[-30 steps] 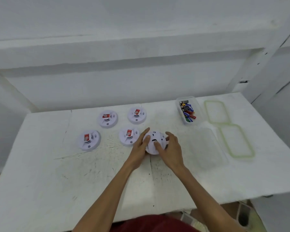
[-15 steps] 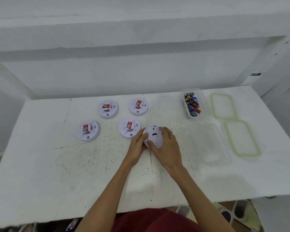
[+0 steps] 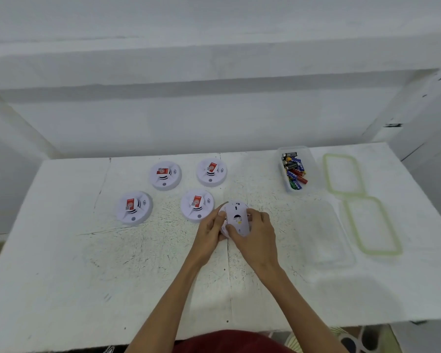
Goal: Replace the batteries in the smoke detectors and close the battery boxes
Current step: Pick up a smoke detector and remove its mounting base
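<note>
Now both hands hold one smoke detector (image 3: pixel 236 218).
Left hand (image 3: pixel 209 231) and right hand (image 3: pixel 256 235) wrap their fingers around it, back side up, above the white table (image 3: pixel 61 276).

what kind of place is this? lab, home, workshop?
Probably a makeshift work or test station, not a lived-in room: a bare, scuffed white table against blank white walls, five identical smoke detectors set out, and a tub of loose batteries. Nothing homely shows.
</note>
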A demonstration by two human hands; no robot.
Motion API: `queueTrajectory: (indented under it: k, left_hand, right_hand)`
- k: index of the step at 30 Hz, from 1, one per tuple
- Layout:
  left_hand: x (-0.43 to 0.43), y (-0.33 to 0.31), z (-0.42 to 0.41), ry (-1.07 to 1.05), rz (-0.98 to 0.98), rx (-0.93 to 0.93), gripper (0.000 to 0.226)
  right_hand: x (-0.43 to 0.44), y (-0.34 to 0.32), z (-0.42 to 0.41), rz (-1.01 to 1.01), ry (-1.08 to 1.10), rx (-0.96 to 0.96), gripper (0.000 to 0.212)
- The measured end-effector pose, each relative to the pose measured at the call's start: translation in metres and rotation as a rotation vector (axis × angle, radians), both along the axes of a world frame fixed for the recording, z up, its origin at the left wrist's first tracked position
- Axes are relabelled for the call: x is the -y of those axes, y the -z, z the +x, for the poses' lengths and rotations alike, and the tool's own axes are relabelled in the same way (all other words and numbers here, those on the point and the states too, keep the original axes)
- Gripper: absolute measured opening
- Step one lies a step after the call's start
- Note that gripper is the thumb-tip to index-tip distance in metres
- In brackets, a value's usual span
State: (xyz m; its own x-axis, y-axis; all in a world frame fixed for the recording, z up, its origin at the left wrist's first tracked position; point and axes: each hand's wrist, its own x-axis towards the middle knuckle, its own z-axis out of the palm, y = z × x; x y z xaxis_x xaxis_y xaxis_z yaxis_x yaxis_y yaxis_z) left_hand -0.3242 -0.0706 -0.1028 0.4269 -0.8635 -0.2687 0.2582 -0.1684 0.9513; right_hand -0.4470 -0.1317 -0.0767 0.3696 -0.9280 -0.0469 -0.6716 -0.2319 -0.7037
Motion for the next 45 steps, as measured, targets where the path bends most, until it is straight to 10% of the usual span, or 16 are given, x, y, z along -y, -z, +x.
queueTrajectory:
  k: [19,45]
  left_hand:
    - [-0.002,0.002,0.014,-0.032,-0.04,-0.434,0.032]
    - [0.0,0.004,0.015,-0.067,-0.079,-0.533,0.043]
  right_hand:
    - [0.001,0.001,0.005,-0.025,-0.068,0.02,0.068]
    - [0.015,0.004,0.013,-0.13,-0.146,-0.03,0.069]
